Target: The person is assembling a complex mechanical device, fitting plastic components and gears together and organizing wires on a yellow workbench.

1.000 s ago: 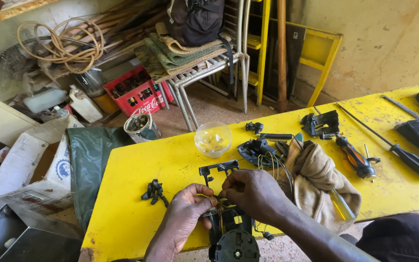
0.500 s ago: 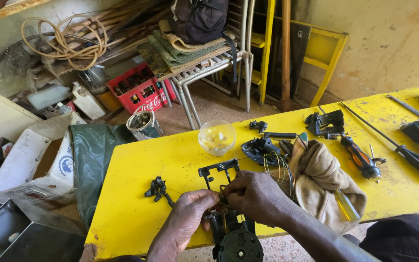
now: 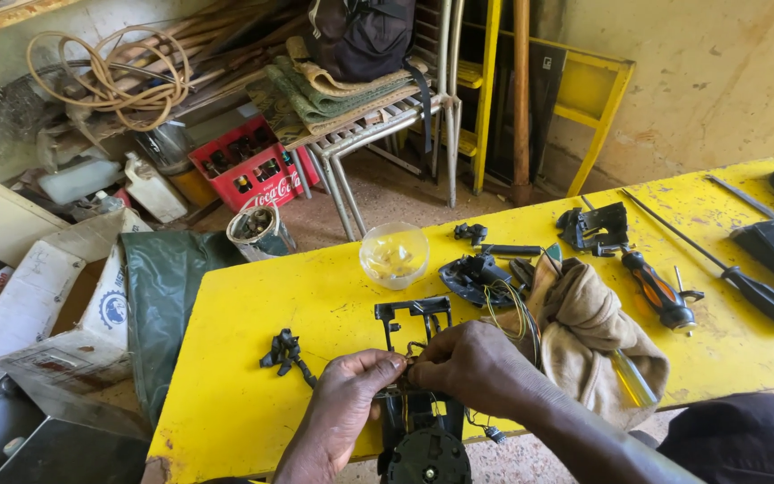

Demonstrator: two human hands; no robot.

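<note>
1. Black plastic mechanism (image 3: 423, 439), table's near edge, 6 o'clock; round geared end cut off by frame bottom.
2. Left hand (image 3: 347, 399) & right hand (image 3: 472, 367) meet over it; fingertips pinched narrow on a small part/wire at its top. Judged step: fitting or freeing fine wiring; next move wants a steady pinch, assy kept flat.
3. Pinched item hidden under fingers; can't tell what it is.
4. Small black clip (image 3: 284, 351), 9 o'clock of hands.
5. Tan rag (image 3: 589, 332), 3 o'clock, covers a yellow-handled tool.
6. Clear bowl (image 3: 393, 255), 12 o'clock; contents unclear.
7. Screwdrivers (image 3: 660, 291), 2 o'clock.
8. Yellow table (image 3: 244, 305).
</note>
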